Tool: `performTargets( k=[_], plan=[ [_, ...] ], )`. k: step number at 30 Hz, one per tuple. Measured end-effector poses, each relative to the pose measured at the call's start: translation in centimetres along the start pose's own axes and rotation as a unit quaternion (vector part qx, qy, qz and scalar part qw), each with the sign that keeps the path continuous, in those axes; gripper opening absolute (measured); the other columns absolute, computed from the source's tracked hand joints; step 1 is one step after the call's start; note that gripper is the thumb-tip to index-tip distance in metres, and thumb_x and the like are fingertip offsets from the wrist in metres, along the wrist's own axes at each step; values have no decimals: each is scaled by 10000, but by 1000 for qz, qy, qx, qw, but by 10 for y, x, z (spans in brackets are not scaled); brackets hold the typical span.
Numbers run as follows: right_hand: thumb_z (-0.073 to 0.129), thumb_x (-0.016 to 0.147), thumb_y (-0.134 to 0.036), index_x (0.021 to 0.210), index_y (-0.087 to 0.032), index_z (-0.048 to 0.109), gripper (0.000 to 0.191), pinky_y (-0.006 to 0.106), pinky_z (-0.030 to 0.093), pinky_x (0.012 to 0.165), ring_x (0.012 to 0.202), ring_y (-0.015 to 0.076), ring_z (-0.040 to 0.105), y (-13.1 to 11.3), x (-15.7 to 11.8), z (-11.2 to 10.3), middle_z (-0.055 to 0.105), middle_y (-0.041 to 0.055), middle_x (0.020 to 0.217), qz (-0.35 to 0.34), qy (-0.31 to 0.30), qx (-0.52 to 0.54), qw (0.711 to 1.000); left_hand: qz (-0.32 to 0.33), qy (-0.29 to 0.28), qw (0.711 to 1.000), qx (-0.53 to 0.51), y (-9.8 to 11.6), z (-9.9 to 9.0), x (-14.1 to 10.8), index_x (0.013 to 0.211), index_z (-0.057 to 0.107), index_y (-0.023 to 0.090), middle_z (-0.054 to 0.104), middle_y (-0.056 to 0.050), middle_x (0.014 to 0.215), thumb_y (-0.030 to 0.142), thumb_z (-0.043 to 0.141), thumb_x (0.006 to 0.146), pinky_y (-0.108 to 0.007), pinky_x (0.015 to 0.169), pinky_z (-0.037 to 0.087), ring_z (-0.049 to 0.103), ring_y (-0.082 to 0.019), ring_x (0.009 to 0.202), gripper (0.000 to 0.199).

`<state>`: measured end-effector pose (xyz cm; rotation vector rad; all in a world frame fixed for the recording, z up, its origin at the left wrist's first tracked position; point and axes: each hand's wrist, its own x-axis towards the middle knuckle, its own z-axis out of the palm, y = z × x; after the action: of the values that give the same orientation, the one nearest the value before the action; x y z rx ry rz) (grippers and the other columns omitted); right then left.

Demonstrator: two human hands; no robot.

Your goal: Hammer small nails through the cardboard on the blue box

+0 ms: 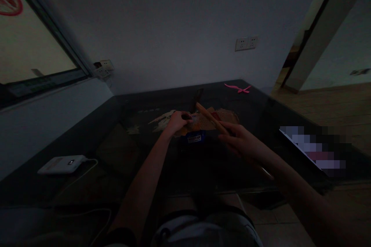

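Observation:
My right hand (236, 137) is closed round the wooden handle of a hammer (213, 117), whose dark head is raised over the middle of the table. My left hand (179, 122) is closed in a pinch at a brown, crumpled-looking piece (199, 122); what its fingertips hold is too small and dark to name. Just in front of the brown piece is a blue box (195, 137) with a pale label. Pale torn material (162, 121) lies to the left, partly behind my left hand.
On the dark table (116, 123) a white power bank (62, 164) with a cable lies at the left. Pink scissors-like strips (242, 90) lie at the back right. A blurred-out flat object (313, 148) rests near the right edge. A wall with sockets (246, 43) stands behind.

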<state>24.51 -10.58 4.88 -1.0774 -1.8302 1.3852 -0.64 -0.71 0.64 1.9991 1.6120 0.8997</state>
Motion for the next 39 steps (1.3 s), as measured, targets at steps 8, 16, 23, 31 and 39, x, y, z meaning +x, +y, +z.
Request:
performTargets(
  k=[8,16,23,31,39],
  plan=[
    [582,789,-310,1327,-163,405,585,128,253,279,318,29,315,50,-9,15,379,-109,486,-3,49,162,986,100,27,987,-126,4,-26,-18,1067,576,167,645,-81,1027,235,642,713,-348,859,497,617,-179,962,367],
    [595,788,-306,1293,-178,420,550,128,217,263,295,14,261,73,-9,25,375,-113,492,-39,56,256,964,82,181,977,-76,-3,-35,-52,946,613,150,664,-69,934,214,541,788,-303,816,503,630,-154,867,185],
    [605,784,-318,1260,-180,457,517,132,226,261,295,14,263,73,-10,26,392,-106,495,-42,56,257,964,34,132,990,-47,-12,-22,-37,955,635,128,674,-80,925,181,639,706,-289,747,515,635,-156,804,255],
    [593,803,-307,1315,-181,412,557,128,224,269,299,12,277,82,-10,28,392,-104,502,-35,54,246,967,39,44,994,95,-14,-19,-13,781,710,176,701,-34,785,200,641,714,-295,724,471,634,-177,752,99],
    [579,820,-305,1347,-177,378,578,124,228,273,300,23,268,85,-9,30,358,-121,441,-26,54,235,970,73,66,987,124,-14,-17,-17,797,696,182,706,-29,812,238,612,755,-275,732,453,638,-173,770,109]
  ],
)
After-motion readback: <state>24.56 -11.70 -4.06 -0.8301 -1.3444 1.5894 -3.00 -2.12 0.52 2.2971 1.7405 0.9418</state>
